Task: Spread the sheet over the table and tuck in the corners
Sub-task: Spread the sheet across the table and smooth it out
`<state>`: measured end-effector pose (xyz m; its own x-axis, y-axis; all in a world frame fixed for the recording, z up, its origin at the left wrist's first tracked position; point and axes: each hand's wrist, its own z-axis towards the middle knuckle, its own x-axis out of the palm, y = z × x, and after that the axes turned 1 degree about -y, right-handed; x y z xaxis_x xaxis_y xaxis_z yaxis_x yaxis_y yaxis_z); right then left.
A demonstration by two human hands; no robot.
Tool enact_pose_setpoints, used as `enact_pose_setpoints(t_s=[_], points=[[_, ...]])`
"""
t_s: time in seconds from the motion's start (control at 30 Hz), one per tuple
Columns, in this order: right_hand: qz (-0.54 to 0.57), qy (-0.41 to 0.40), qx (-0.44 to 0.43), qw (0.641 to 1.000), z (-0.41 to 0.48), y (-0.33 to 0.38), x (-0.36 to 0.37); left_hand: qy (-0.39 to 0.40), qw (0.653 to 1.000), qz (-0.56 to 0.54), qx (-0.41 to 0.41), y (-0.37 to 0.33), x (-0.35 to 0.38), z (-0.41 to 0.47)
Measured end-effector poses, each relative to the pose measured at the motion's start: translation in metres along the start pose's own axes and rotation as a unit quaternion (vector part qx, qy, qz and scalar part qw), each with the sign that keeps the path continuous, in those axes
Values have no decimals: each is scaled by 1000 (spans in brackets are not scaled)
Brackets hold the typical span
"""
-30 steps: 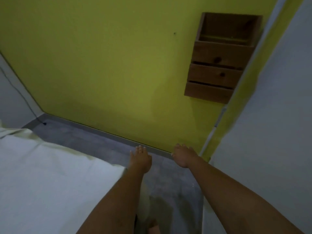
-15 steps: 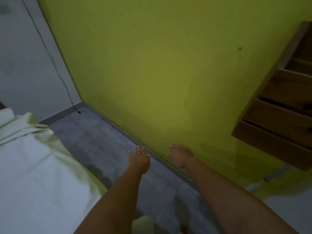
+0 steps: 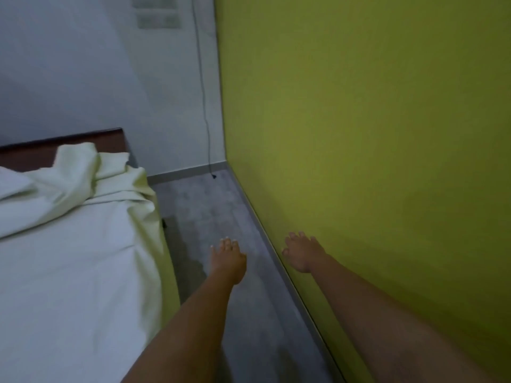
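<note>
My left hand (image 3: 228, 259) and right hand (image 3: 302, 252) hung loose-fingered, holding nothing, right of the sheet (image 3: 69, 244).

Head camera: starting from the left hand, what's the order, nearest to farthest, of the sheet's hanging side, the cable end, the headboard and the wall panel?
From the left hand:
1. Sheet's hanging side, just to its left.
2. Cable end, ahead on the floor, and headboard, ahead-left: too close to call.
3. Wall panel, high on the grey wall.
</note>
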<state>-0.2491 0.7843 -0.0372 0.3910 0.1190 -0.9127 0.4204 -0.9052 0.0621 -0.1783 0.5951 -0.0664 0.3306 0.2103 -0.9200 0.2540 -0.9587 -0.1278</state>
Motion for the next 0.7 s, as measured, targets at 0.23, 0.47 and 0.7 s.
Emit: enact_pose_setpoints(t_s=[0.23, 0.47, 0.7], points=[[-40, -13, -120, 992, 132, 64, -52, -62, 989, -45, -124, 90, -43, 76], [-45, -33, -198, 979, 261, 152, -108, -108, 970, -74, -207, 188, -103, 149], [-63, -26, -290, 955, 349, 250, -142, -141, 941, -62, -300, 284, -126, 179]])
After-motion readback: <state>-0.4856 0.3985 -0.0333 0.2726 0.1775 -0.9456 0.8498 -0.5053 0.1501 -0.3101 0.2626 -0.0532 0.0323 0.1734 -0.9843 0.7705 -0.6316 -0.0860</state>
